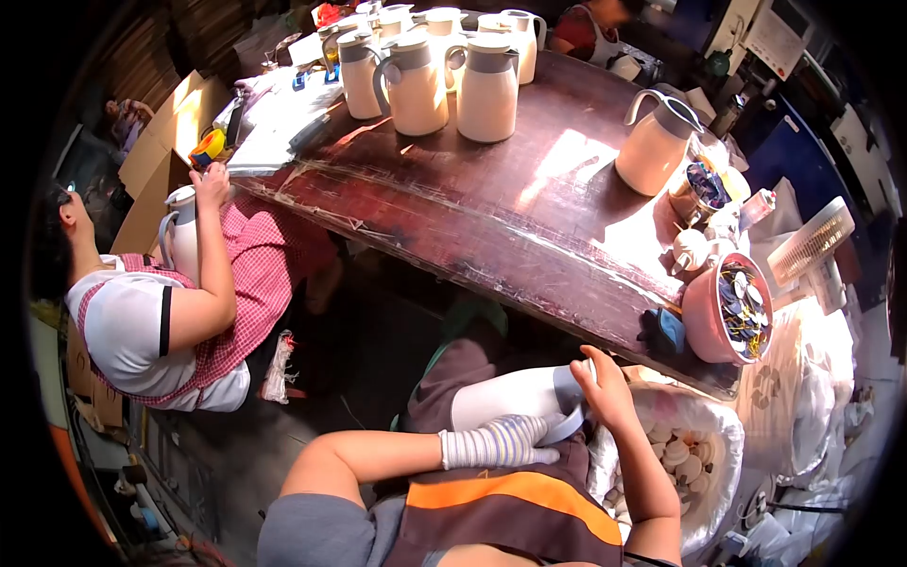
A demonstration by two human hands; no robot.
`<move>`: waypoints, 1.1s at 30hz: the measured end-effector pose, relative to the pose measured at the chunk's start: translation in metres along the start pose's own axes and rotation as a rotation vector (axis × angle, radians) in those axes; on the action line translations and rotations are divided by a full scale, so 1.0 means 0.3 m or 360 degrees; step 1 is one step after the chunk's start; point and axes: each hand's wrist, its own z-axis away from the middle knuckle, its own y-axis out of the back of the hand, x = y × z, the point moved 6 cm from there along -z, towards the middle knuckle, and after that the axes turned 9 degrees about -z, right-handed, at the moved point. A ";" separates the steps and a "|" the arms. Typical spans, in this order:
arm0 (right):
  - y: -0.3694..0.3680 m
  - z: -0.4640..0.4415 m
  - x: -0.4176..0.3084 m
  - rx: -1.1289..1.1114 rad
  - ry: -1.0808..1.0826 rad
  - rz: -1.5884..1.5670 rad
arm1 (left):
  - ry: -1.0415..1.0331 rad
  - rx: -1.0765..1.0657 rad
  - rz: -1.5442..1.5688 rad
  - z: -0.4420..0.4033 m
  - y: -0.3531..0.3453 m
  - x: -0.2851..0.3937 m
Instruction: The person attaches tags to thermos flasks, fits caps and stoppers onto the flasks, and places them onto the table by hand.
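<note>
Across my lap lies a white thermal jug point(505, 395) with a grey collar, its mouth pointing right. My left hand point(501, 442), in a striped knitted glove, is closed against the jug's side by the grey handle point(565, 427). At the mouth end is my bare right hand point(607, 386), its fingers closed around the rim; a small white edge shows there, but I cannot tell what it is. Beside my right forearm stands a plastic-lined bin point(732, 439) of round white pieces point(682, 458).
Several jugs point(487, 99) stand at the back of the dark wooden table point(453, 208), and one lidless jug point(658, 142) at its right. A pink bucket point(704, 317) of small parts sits near the corner. At left a co-worker point(151, 312) holds a jug point(182, 231).
</note>
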 end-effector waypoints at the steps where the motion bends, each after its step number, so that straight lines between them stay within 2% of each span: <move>1: 0.010 0.010 0.025 0.0012 -0.0004 -0.0005 | 0.0250 -0.0224 0.0408 -0.018 0.020 -0.038; 2: 0.012 0.038 0.032 0.0003 0.0204 -0.0034 | 0.0200 -0.0013 0.0451 -0.034 0.059 -0.068; 3: 0.015 0.053 0.021 -0.0004 0.0421 -0.0057 | 0.0269 -0.0016 0.0716 -0.026 0.089 -0.112; 4: 0.032 0.072 -0.013 0.0004 0.0421 -0.0059 | 0.0345 -0.0012 0.0985 -0.015 0.165 -0.130; 6: 0.038 0.130 -0.098 -0.0234 0.0342 0.0182 | 0.0453 0.0004 0.1139 0.004 0.198 -0.200; 7: 0.038 0.135 -0.111 -0.0199 0.0477 0.0182 | 0.0395 -0.0048 0.1244 0.017 0.191 -0.214; 8: 0.026 0.123 -0.084 -0.0182 0.0468 0.0171 | 0.0392 -0.0069 0.1235 0.016 0.204 -0.184; 10: 0.007 0.107 -0.058 0.0037 0.0865 0.0088 | 0.0582 -0.0332 0.0832 0.027 0.184 -0.127; 11: 0.005 0.087 -0.033 0.0130 0.0626 -0.0053 | 0.0155 -0.0030 0.0390 -0.009 0.205 -0.043; 12: 0.000 0.063 0.022 0.0219 0.0287 -0.0115 | 0.0488 -0.0286 0.0266 -0.004 0.142 -0.015; 14: 0.000 0.022 0.086 0.0230 -0.0060 -0.0130 | 0.0338 -0.0156 0.0025 -0.017 0.074 0.037; 15: 0.004 0.020 0.091 0.0173 -0.0160 -0.0101 | 0.0416 -0.0227 0.0062 -0.030 0.053 0.025; 16: 0.018 0.030 0.088 0.0179 -0.0163 -0.0086 | 0.0378 -0.0145 0.0125 -0.034 0.060 -0.001; 18: 0.013 0.056 0.009 -0.0102 0.0395 -0.0166 | 0.0404 -0.0085 0.0191 -0.047 0.162 -0.067; 20: -0.001 0.131 -0.102 -0.0341 0.0708 -0.0206 | 0.0480 0.0015 0.0276 -0.052 0.286 -0.150; 22: -0.033 0.226 -0.242 -0.0350 0.1325 0.0186 | 0.0483 0.0106 0.1037 -0.058 0.273 -0.290; 23: -0.050 0.256 -0.294 -0.0367 0.1469 0.0275 | 0.0343 0.0153 0.1028 -0.064 0.270 -0.292; 24: -0.070 0.275 -0.333 -0.0397 0.1628 0.0361 | 0.0299 0.0127 0.0690 -0.072 0.261 -0.295; 25: -0.078 0.271 -0.342 -0.0357 0.1700 0.0356 | 0.0286 0.0119 0.0637 -0.067 0.254 -0.278; 26: -0.082 0.266 -0.344 -0.0308 0.1707 0.0357 | 0.0303 0.0153 0.0554 -0.048 0.275 -0.269; 28: -0.071 0.224 -0.303 -0.0143 0.1442 0.0264 | 0.0493 -0.0193 0.0266 0.007 0.341 -0.172; 29: -0.056 0.179 -0.250 -0.0100 0.1049 0.0078 | 0.0604 -0.0449 0.0537 0.043 0.303 -0.163; 30: -0.036 0.132 -0.211 -0.0041 0.0735 -0.0186 | 0.0449 -0.0460 0.1153 0.082 0.272 -0.064; 31: -0.031 0.109 -0.209 -0.0099 0.0820 -0.0158 | 0.0540 -0.0662 0.0784 0.065 0.222 -0.022; 32: -0.043 0.113 -0.213 -0.0079 0.0840 -0.0096 | 0.0480 -0.0977 0.1592 0.089 0.233 0.042; 33: -0.043 0.106 -0.216 -0.0123 0.0850 -0.0119 | -0.0025 -0.0842 0.1542 0.066 0.217 0.042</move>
